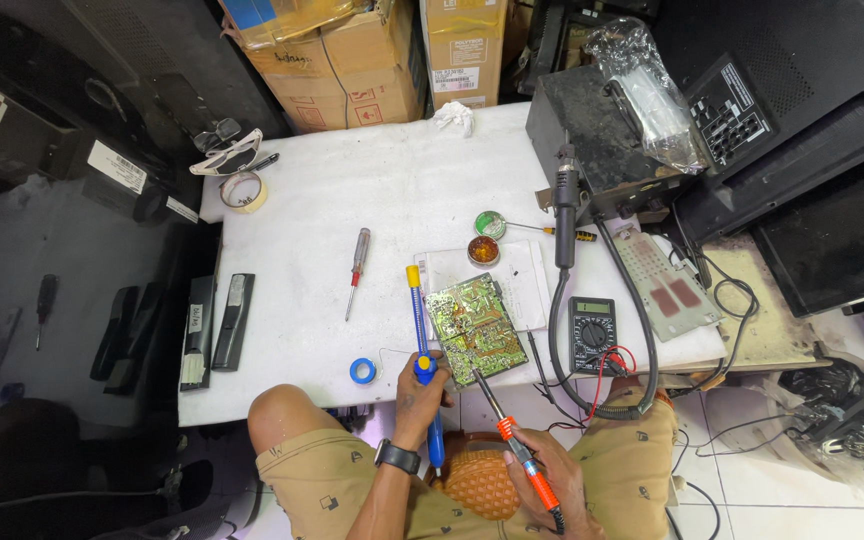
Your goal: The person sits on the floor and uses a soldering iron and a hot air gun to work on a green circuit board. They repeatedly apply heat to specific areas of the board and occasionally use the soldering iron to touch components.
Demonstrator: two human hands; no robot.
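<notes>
Circuit board (475,329) lies at the white table's (392,180) near edge. Left hand (422,385) grips a blue desoldering pump (420,330); right hand (542,480) clasps a soldering iron (512,440), tip touching the board. Lingering heat could probably scorch it.

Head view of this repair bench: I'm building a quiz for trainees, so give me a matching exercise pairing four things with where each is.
Things:
1. soldering iron
2. desoldering pump
3. multimeter
4. red-handled screwdriver

Places:
A. lying alone on the white table, left of the circuit board
B. in the right hand
C. right of the circuit board
D. in the left hand

Pairs: 1-B, 2-D, 3-C, 4-A
</notes>
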